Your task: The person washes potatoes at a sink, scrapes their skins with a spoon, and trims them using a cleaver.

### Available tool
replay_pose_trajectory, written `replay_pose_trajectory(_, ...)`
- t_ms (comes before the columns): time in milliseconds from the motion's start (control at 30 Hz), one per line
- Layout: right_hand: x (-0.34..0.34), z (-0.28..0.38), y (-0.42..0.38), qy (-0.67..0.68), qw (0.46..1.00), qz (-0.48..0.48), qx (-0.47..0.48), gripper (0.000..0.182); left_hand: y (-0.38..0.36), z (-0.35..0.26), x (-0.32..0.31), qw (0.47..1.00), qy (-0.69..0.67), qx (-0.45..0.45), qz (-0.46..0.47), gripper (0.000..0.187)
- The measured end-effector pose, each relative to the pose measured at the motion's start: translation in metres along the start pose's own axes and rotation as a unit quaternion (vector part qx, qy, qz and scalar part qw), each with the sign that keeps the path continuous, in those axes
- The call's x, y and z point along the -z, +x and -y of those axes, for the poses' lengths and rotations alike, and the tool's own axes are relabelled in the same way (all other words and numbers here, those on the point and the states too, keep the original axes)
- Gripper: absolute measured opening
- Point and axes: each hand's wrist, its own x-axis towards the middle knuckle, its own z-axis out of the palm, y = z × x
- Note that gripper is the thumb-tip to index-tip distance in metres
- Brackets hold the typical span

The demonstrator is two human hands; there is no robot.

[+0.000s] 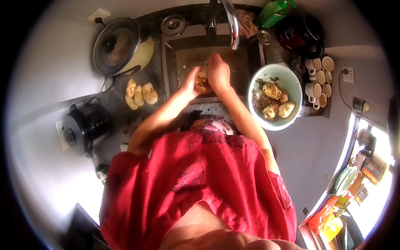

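Over the sink (pixel 166 62), my left hand (pixel 191 86) is closed around a muddy, pale root vegetable (pixel 202 81) whose exact kind I cannot make out. My right hand (pixel 219 74) is closed right beside it, its fingers curled; whatever may be inside them is hidden. To the right, a pale green bowl (pixel 295 85) holds several similar vegetables (pixel 271 91) with dark dirt and scraps. On the left counter lie several paler, brown-stained pieces (pixel 143 94).
A chrome faucet (pixel 231 25) arches over the sink. At left stand a lidded electric pan (pixel 118 48) and a black kettle-like appliance (pixel 85 127). Behind the bowl are several mugs (pixel 313 89), a dark cooker (pixel 301 35), a green bottle (pixel 273 14) and a cloth (pixel 246 23).
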Motion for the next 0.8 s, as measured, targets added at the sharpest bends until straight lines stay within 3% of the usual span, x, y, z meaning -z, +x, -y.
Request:
replay_pose_trajectory(33,-0.001,-0.012,-0.002,-0.001,1.000,0.000,-0.006,0.015,0.004,0.005,0.010,1.000,0.003,0.010,0.004,0.047)
replay_pose_trajectory(100,-0.008,-0.049,0.017,-0.103,0.993,0.028,-0.049,0.015,-0.003,-0.001,0.015,0.984,0.056,0.048,0.160,0.048)
replay_pose_trajectory(133,-0.011,-0.055,0.018,-0.071,0.996,-0.024,-0.045,0.014,-0.006,-0.003,0.007,0.981,0.061,0.050,0.180,0.047)
replay_pose_trajectory(167,-0.007,-0.044,0.014,-0.070,0.996,-0.014,-0.043,0.014,-0.008,0.000,0.005,0.982,0.054,0.048,0.174,0.047)
replay_pose_trajectory(233,0.013,-0.003,0.006,0.020,0.999,-0.043,-0.013,0.014,-0.005,0.002,-0.001,0.999,0.010,0.018,0.030,0.044)
replay_pose_trajectory(267,0.010,0.003,-0.001,0.002,0.997,-0.064,0.041,0.013,-0.011,0.001,-0.004,0.999,-0.005,0.012,0.042,0.043)
replay_pose_trajectory(300,0.009,0.006,-0.006,-0.021,0.999,-0.017,0.041,0.012,-0.013,-0.001,-0.013,0.999,-0.022,0.011,0.035,0.042)
replay_pose_trajectory(367,0.002,-0.013,0.005,-0.104,0.994,-0.014,0.021,0.011,-0.003,-0.002,0.005,0.999,0.012,0.036,0.022,0.041)
replay_pose_trajectory(433,0.006,-0.029,0.019,-0.101,0.994,-0.040,0.015,0.012,-0.015,-0.005,-0.007,0.994,0.021,0.052,0.091,0.043)
replay_pose_trajectory(533,0.017,-0.005,0.003,-0.002,0.996,-0.051,0.069,0.012,-0.015,-0.004,-0.007,0.999,-0.013,0.046,0.018,0.044)
replay_pose_trajectory(567,0.021,0.009,-0.008,-0.022,0.994,-0.021,0.104,0.013,-0.030,-0.007,-0.027,0.998,-0.022,0.028,-0.046,0.045)
replay_pose_trajectory(633,0.006,-0.011,-0.008,-0.043,0.996,-0.009,0.081,0.012,-0.011,0.002,-0.006,0.998,-0.041,0.051,-0.010,0.045)
replay_pose_trajectory(700,0.006,-0.031,0.010,-0.122,0.992,0.012,0.018,0.012,-0.017,-0.005,-0.002,0.988,0.027,0.093,0.120,0.045)
replay_pose_trajectory(767,0.005,-0.039,0.015,0.048,0.997,-0.026,-0.059,0.023,-0.023,-0.001,-0.013,0.993,0.025,0.079,0.087,0.047)
replay_pose_trajectory(800,0.008,-0.031,0.011,0.127,0.988,0.028,-0.086,0.026,-0.023,-0.001,-0.009,0.992,0.004,0.086,0.095,0.047)
